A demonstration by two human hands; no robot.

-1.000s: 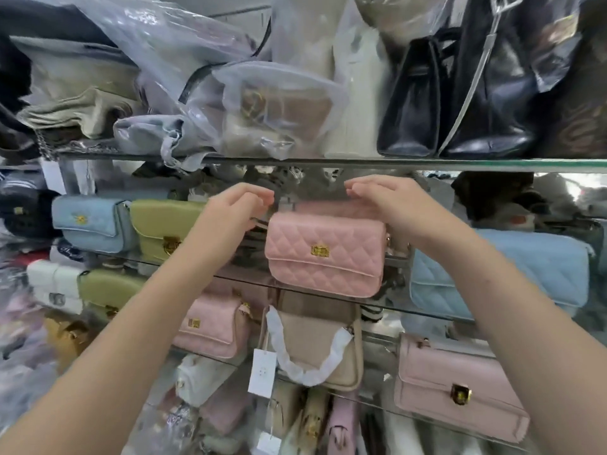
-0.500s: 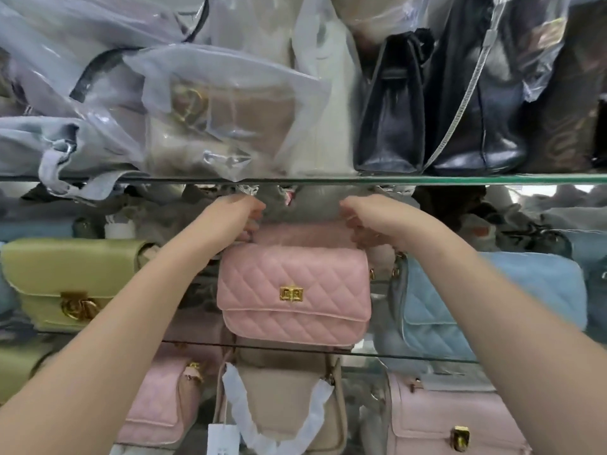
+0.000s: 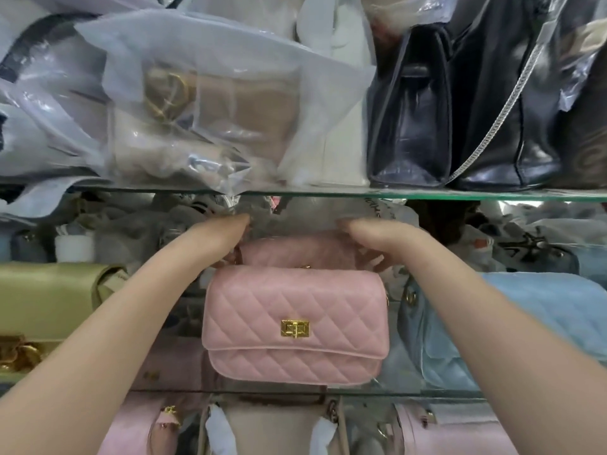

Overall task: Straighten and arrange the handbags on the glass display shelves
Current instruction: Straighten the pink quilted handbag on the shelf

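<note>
A pink quilted handbag (image 3: 295, 326) with a gold clasp stands upright on the middle glass shelf (image 3: 427, 394), facing me. Right behind it sits a second pink quilted bag (image 3: 295, 251), only its top showing. My left hand (image 3: 220, 239) curls round the left end of that rear bag, and my right hand (image 3: 377, 238) curls round its right end. Both hands are just under the upper glass shelf (image 3: 460, 194), and their fingertips are hidden behind the bags.
A green bag (image 3: 49, 300) stands to the left and a light blue quilted bag (image 3: 486, 326) to the right. Plastic-wrapped bags (image 3: 210, 103) and black bags (image 3: 460, 119) crowd the upper shelf. Pink and beige bags fill the shelf below.
The view has closed in on the middle shelf. Both hands have reached deeper, past the front pink bag, and now hold the pink bag behind it.
</note>
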